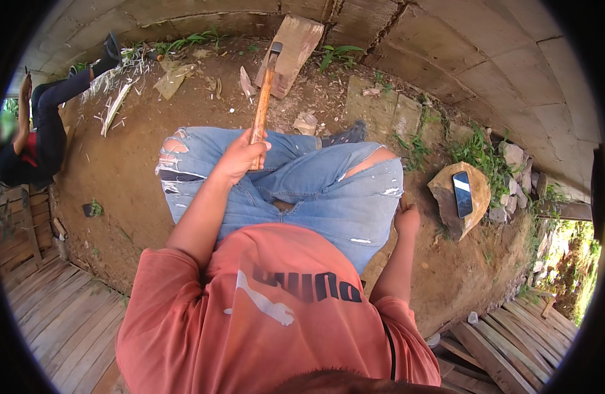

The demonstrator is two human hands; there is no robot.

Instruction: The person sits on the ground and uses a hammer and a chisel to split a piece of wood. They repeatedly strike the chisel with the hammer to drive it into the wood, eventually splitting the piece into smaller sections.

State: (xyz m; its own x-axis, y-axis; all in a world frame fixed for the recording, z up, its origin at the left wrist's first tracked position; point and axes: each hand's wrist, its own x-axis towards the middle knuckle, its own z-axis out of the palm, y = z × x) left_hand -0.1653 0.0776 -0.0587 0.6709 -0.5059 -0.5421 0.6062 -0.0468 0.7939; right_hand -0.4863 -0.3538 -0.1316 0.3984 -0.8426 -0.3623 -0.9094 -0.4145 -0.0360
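Note:
My left hand is wrapped round the lower end of a wooden-handled tool above my left thigh. Its small dark metal head points away from me, over a pale, flat piece of wood; I cannot tell from this angle whether it is a hammer or a hatchet, nor whether it touches the wood. Beside my right knee, my right hand is closed, with a bit of something brown at its fingers that I cannot make out. I sit cross-legged in torn blue jeans on bare earth.
A phone lies on a big flat-faced stone to the right. Wood chips and offcuts litter the ground ahead, below a board wall. Another person sits at far left. Planks lie at lower left.

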